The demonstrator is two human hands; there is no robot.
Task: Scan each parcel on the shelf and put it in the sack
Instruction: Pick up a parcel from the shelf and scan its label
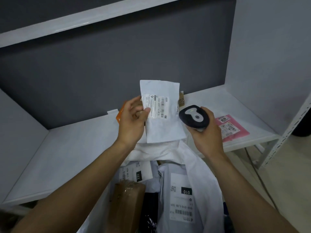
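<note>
- Left hand (133, 121) pinches white parcel (165, 126) at its left edge, thumb on the label, fingers curled behind; parcel upright, label facing camera, held over the shelf's front edge near the middle.
- Right hand (207, 138) wraps around black scanner (193, 117), just right of the parcel, grey top face up.
- Shelf (67, 148): white board, mostly bare on the left half.
- Pink parcel (233, 130) lies flat near the shelf's front right corner, labels up.
- Orange parcel (119, 113) at the back edge, mid shelf, mostly hidden by the left hand.
- Small brown parcel (181, 100) at the back edge, partly behind the white parcel.
- Sack (200, 163), white, open below the shelf's front edge; inside: mailer marked 010 (178, 199), mailer marked 231 (134, 172), taped brown box (126, 200).
- Back panel (117, 68) dark grey; upper board (84, 19) white above it.
- White side panel (269, 56) at the right edge; perforated metal upright (289, 130) beyond it; pale floor (286, 190) at right.
</note>
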